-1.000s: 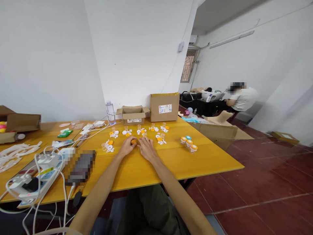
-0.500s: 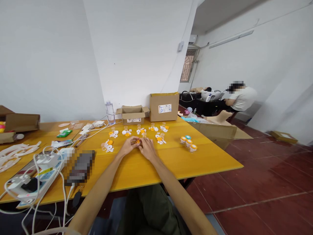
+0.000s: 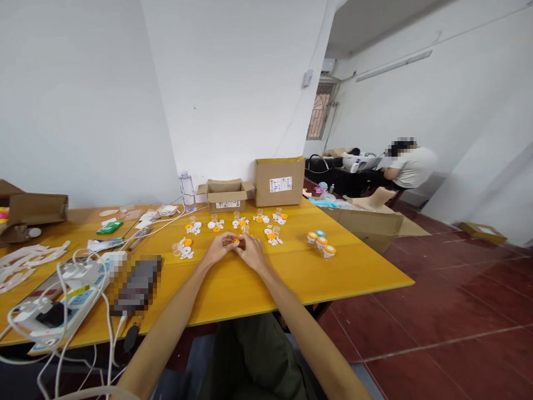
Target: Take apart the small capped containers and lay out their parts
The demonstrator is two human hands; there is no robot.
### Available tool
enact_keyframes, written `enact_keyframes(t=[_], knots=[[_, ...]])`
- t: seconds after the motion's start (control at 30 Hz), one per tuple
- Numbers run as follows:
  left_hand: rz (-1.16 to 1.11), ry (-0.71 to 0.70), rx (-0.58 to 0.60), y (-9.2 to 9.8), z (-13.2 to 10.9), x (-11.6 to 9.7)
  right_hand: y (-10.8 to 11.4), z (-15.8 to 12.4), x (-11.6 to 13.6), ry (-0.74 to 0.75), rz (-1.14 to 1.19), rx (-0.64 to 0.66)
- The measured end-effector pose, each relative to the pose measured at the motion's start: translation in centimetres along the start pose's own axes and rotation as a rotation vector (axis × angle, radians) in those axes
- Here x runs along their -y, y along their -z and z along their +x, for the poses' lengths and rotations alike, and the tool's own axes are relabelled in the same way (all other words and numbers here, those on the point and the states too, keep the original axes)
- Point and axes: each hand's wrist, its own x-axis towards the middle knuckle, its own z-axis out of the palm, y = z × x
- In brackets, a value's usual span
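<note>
Both hands meet over the middle of the yellow table [image 3: 291,278]. Between their fingertips is a small orange part [image 3: 235,241]. My left hand [image 3: 217,248] has its fingers curled round the part's left side. Pressed against it from the right is my right hand [image 3: 251,251], fingers bent. Sets of white and orange discs with small clear cups lie around them: one set [image 3: 186,251] to the left, another [image 3: 273,238] to the right, several more in a row behind. Further right stand several lidded clear jars [image 3: 321,243], with orange and blue lids.
An open carton [image 3: 227,196], a closed box [image 3: 280,182] and a bottle [image 3: 187,192] stand at the back. Power strips [image 3: 79,300], cables and a phone [image 3: 137,284] occupy the left. A person [image 3: 414,166] sits in the far right background.
The fingers of my right hand have shifted slightly around the small orange part. Both hands otherwise stay in the same place, and the things on the table have not moved.
</note>
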Motion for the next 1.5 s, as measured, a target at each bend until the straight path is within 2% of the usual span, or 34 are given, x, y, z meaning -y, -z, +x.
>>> enact_keyframes(t=[0.37, 0.63, 0.9, 1.27, 1.5], knots=[[0.009, -0.026, 0.0, 0.1, -0.1, -0.3, -0.1, -0.1, 0.0, -0.018, -0.002, -0.02], [0.225, -0.078, -0.124, 0.5, 0.1, 0.4, 0.3, -0.3, 0.2, 0.019, 0.008, 0.022], [0.455, -0.14, -0.037, 0.2, -0.3, 0.0, 1.0, -0.5, 0.9, 0.029, -0.021, 0.066], [0.543, -0.16, -0.134, 0.3, -0.3, 0.2, 1.2, -0.6, 1.0, 0.045, 0.002, 0.058], [0.656, -0.208, -0.066, -0.1, -0.6, -0.1, 1.1, -0.5, 0.8, 0.005, 0.033, 0.028]])
